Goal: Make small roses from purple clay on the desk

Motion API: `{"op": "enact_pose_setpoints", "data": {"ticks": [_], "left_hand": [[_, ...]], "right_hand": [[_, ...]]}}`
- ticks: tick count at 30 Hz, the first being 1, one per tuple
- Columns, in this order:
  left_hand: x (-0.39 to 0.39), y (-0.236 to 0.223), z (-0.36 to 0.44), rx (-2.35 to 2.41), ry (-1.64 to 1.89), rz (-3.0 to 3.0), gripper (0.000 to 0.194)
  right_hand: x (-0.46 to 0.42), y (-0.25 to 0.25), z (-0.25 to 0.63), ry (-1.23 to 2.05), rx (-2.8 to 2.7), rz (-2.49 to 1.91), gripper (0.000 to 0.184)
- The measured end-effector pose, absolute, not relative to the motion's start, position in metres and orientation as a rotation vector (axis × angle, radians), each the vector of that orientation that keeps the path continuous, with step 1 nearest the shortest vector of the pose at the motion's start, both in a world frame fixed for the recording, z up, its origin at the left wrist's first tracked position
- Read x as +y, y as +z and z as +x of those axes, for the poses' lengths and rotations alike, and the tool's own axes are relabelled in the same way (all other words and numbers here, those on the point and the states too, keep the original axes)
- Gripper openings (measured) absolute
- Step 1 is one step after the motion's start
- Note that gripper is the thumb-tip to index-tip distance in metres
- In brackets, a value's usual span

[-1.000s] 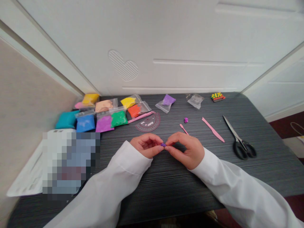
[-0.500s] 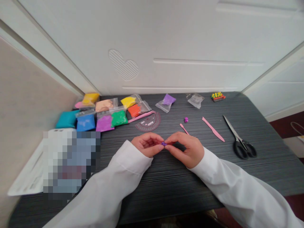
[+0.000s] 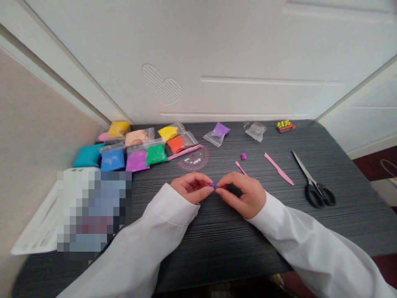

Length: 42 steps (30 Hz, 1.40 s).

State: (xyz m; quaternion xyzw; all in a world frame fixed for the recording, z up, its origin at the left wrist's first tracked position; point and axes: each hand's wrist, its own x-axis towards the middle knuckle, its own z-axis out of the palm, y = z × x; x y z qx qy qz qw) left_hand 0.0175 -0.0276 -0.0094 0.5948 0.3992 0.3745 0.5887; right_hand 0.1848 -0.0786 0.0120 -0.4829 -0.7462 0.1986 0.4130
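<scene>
Between my two hands is a tiny piece of purple clay (image 3: 214, 186), mostly covered by fingertips. My left hand (image 3: 192, 187) pinches it from the left with thumb and forefinger. From the other side my right hand (image 3: 243, 192) grips it, also between thumb and forefinger. Just beyond the hands lies a small, bumpy magenta clay ball (image 3: 243, 156). A little pink modelling tool (image 3: 240, 167) rests close to my right hand, its near end hidden behind that hand. A clear protractor (image 3: 194, 159) with white scraps on it lies beyond my left hand.
Bags of coloured clay (image 3: 156, 154) cluster at the back left. A bag of purple clay (image 3: 221, 130), a crumpled clear bag (image 3: 256, 131) and a small yellow-and-red clay model (image 3: 285, 126) lie along the back. Rightward are a pink plastic knife (image 3: 278, 169) and black-handled scissors (image 3: 316, 188).
The fingertips have drawn slightly apart, and more of the purple clay shows as a thin stretch between them. Nothing else on the table has moved.
</scene>
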Motion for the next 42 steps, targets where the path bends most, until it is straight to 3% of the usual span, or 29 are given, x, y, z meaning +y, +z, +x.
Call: {"op": "enact_pose_setpoints", "data": {"ticks": [12, 21, 35, 42], "left_hand": [[0.014, -0.016, 0.031, 1.052, 0.998, 2.084, 0.016], [0.055, -0.021, 0.099, 0.995, 0.789, 2.573, 0.023], [0.061, -0.028, 0.097, 1.067, 0.501, 2.704, 0.028], [0.057, -0.022, 0.095, 0.974, 0.625, 2.64, 0.025]], "right_hand": [[-0.076, -0.004, 0.185, 0.38, -2.344, -1.542, 0.019], [-0.078, 0.008, 0.189, 0.38, -2.46, -1.62, 0.019], [-0.078, 0.005, 0.191, 0.407, -2.373, -1.633, 0.014], [-0.076, 0.009, 0.196, 0.371, -2.367, -1.685, 0.017]]}}
